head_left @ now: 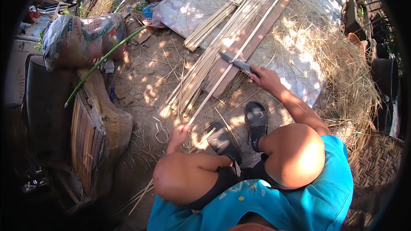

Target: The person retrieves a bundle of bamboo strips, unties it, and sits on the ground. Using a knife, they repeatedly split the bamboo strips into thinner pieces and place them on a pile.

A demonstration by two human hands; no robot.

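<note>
My left hand [179, 134] is closed round the near end of a long, pale bamboo strip [209, 95]. The strip runs away from me, up over a brown wooden plank [224, 75]. In my right hand [264, 78] is the dark handle of a knife [240, 64], fingers wrapped round it. Its blade points left and lies across the strip, above the plank; whether the edge bites into the strip is too small to tell. Left of the plank lies a pile of similar bamboo strips [188, 86], and a tied bundle of strips [212, 25] rests beyond it.
A pale sheet [182, 10] covers the ground ahead. Thin shavings [342, 70] heap up at right, above a woven mat [376, 175]. At left are a stuffed sack [83, 38], a green stalk [100, 62] and a worn wooden block [107, 119]. My sandalled feet [256, 117] stand near the plank.
</note>
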